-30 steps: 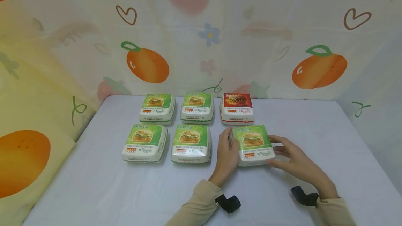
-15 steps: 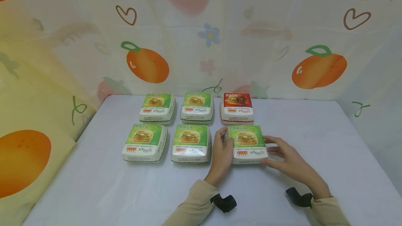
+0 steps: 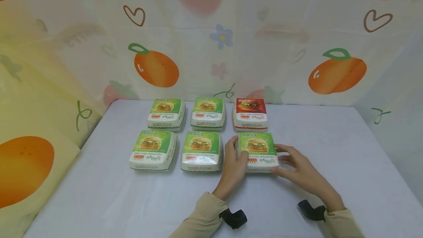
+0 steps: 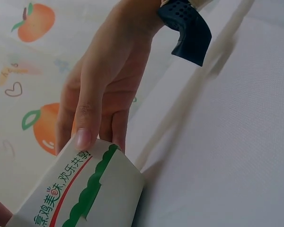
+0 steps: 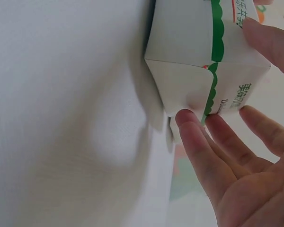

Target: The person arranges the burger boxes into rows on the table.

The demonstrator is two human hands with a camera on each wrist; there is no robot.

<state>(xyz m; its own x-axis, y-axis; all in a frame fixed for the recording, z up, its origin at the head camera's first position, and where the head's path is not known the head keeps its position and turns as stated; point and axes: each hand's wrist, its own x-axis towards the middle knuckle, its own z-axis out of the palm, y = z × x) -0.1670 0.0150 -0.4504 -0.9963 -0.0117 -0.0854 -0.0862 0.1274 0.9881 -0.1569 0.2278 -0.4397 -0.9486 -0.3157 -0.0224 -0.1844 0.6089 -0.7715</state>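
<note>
A green-and-white burger box (image 3: 257, 152) stands on the table at the right end of the front row, between my two hands. My left hand (image 3: 232, 166) holds its left side, the thumb at the front left corner in the left wrist view and the other fingers partly hidden behind the box. From the right, my right hand (image 3: 299, 168) grips the box with the thumb on the front and the fingertips (image 5: 187, 118) against the side wall. In the right wrist view, the base of the box (image 5: 180, 42) is on or very close to the white tabletop.
Left of it in the front row are two more green burger boxes, one (image 3: 201, 151) beside my left hand and another (image 3: 153, 150) farther left. Behind stand two green boxes (image 3: 166, 115) (image 3: 208, 114) and a red one (image 3: 250, 115). A fruit-patterned cloth (image 3: 195, 47) hangs behind the white table (image 3: 99, 194).
Both hands have shifted the burger box leftward, closer to its neighbour and in front of the red box. It has turned slightly and now sits straighter. The other boxes stay put.
</note>
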